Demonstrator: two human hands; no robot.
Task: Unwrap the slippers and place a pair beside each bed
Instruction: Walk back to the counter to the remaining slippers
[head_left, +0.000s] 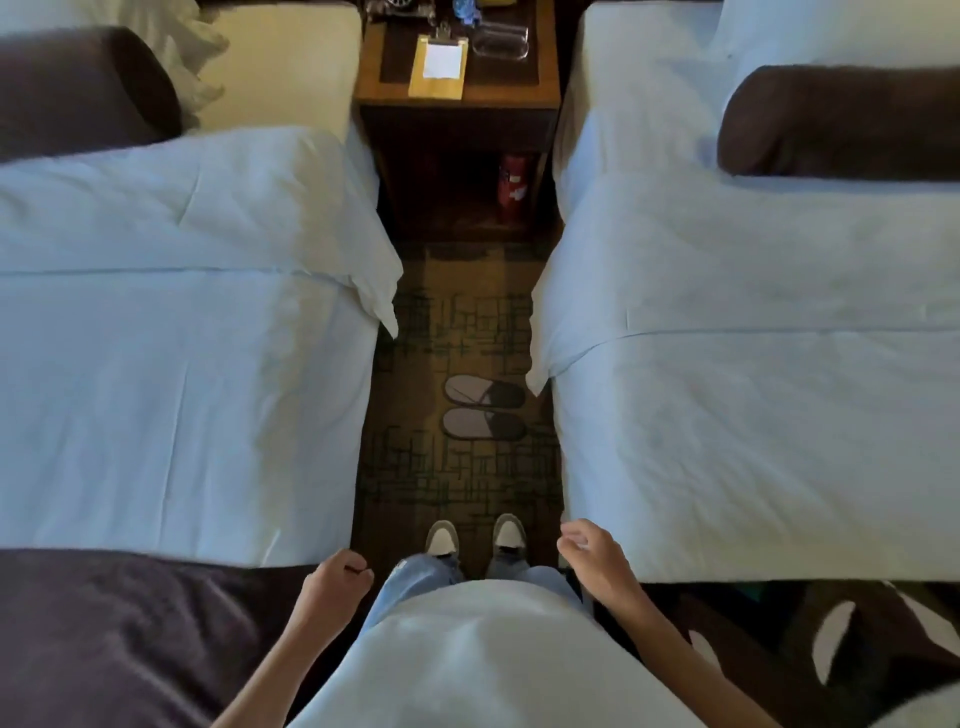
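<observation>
A pair of pale slippers with dark toe parts (484, 409) lies side by side on the patterned carpet (457, 322), close to the right bed (753, 389), toes pointing at it. The left bed (171, 364) has no slippers beside it in view. My left hand (336, 581) hangs low near the left bed's corner with the fingers curled into a loose fist, and nothing shows in it. My right hand (589, 551) hangs by the right bed's corner, fingers loosely curled and apart, holding nothing. My two feet in sneakers (475, 538) stand in the aisle.
A wooden nightstand (457, 98) closes the far end of the aisle, with a clipboard notepad (439, 65) on top and a red can (513, 184) on its lower shelf. Dark bed runners (130, 623) cover the beds' foot ends. The aisle is narrow.
</observation>
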